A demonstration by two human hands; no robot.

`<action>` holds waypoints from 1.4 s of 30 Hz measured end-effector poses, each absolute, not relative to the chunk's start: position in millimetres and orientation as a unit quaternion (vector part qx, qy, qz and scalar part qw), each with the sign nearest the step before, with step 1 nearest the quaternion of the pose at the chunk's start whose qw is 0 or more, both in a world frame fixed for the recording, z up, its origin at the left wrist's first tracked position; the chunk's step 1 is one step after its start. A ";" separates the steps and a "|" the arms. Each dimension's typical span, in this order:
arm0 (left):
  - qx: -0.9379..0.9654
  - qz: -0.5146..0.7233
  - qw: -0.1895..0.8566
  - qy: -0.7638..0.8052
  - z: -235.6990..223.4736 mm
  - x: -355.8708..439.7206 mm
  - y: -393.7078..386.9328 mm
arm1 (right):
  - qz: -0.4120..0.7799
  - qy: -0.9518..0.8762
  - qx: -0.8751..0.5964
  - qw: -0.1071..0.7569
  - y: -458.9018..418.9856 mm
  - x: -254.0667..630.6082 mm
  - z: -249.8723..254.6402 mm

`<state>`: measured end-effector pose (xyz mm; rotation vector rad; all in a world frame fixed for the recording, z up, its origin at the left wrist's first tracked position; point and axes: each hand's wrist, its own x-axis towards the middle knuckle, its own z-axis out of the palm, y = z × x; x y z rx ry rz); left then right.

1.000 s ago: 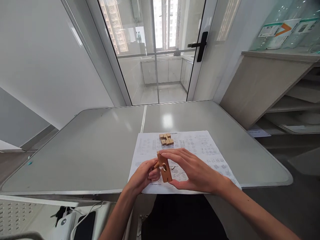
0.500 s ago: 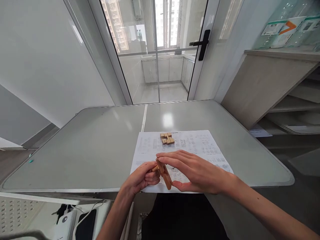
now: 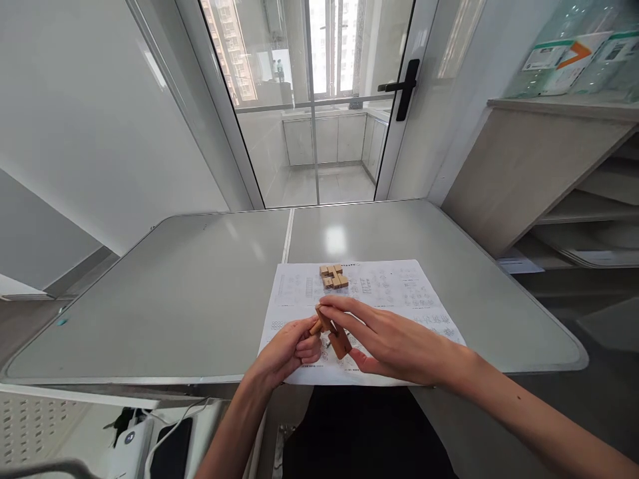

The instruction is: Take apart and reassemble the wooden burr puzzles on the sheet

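Observation:
Over the near part of a printed paper sheet point(image 3: 294, 293), my left hand point(image 3: 289, 347) is closed with thumb and curled fingers around the left end of some joined wooden puzzle pieces point(image 3: 340, 344). My right hand point(image 3: 394, 339) spans them from the other side: fingertips at the upper end, thumb by the lower block. The pieces are tilted, and the left end is partly hidden by my fingers. Beyond the hands, a flat cluster of light wooden puzzle blocks point(image 3: 334, 277) lies on the sheet, touched by neither hand.
The sheet lies on a grey table point(image 3: 214, 293) with a seam across it. At lower left, a white device point(image 3: 130, 449) and a dark phone point(image 3: 172, 449) with a cable rest on a lower surface. Shelving point(image 3: 529, 159) stands right; a glass door point(image 3: 324, 153) is behind.
The held wooden pieces have turned, so that the lower block now shows its broad face and sits higher. My right hand has shifted slightly upward with them; my left hand has barely moved.

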<state>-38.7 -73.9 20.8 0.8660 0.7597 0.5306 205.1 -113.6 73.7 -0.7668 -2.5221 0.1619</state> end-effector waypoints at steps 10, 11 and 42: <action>0.433 0.203 0.809 0.344 26.4 -38.4 -77.2 | 0.069 -0.934 -0.275 0.217 -111.7 205.3 73.2; 0.442 0.203 0.804 0.342 27.7 -38.1 -78.5 | 0.071 -0.933 -0.275 0.220 -111.6 205.4 73.7; 0.527 0.152 0.777 0.309 37.2 -43.6 -90.4 | 0.007 -0.930 -0.266 0.252 -110.1 215.1 63.6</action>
